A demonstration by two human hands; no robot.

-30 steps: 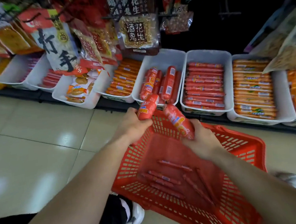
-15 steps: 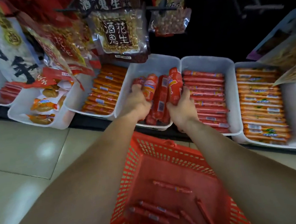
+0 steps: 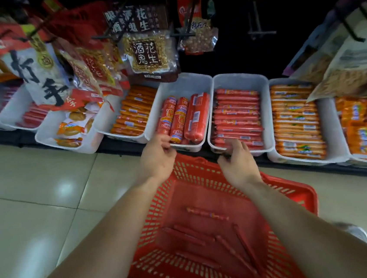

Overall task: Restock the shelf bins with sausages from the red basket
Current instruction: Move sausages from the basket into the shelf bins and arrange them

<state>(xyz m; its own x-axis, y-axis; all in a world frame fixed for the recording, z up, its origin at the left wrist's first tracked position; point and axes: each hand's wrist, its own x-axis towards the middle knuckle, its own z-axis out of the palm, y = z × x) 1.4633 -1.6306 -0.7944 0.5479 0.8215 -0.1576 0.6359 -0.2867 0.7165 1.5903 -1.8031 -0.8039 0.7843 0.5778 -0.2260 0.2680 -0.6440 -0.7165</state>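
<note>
Thick red plastic-wrapped sausages (image 3: 183, 118) are lying side by side in a white plastic shelf bin (image 3: 185, 83). Thin red stick sausages (image 3: 208, 213) are lying loose on the floor of the red slotted plastic basket (image 3: 297, 197). Left hand (image 3: 157, 158) is hovering at that bin's front rim, fingers loosely curled, holding nothing. Right hand (image 3: 238, 162) is hanging over the basket's far edge, fingers relaxed, slightly spread, empty.

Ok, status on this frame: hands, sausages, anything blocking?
Left hand empty, at front rim of thick-sausage bin. Right hand empty, over far rim of red basket. Thin sausages lie in basket. Nothing in the way.
</note>
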